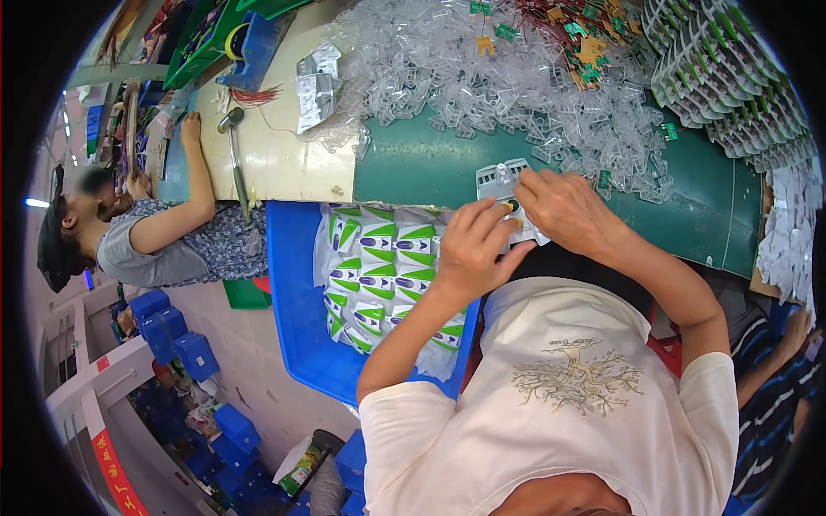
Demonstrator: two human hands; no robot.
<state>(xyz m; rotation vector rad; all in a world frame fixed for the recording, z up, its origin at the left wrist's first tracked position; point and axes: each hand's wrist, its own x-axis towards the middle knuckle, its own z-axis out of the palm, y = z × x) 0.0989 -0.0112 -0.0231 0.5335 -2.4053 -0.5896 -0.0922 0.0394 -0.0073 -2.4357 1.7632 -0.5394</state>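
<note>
A white plastic casing with dark slots at its far end lies tilted at the table's near edge, in front of my body. My left hand grips its left side, the thumb reaching over the near part. Over its right side bends my right hand, fingers pressed together on the casing's surface. Whatever small part those fingertips may hold is hidden. A dark round spot and a bit of yellow show between the hands.
Clear plastic pieces are heaped beyond my hands, with red-wired circuit boards on top. Stacked white-green casings rise at right. A blue bin of finished-looking casings stands left. A hammer lies near a co-worker.
</note>
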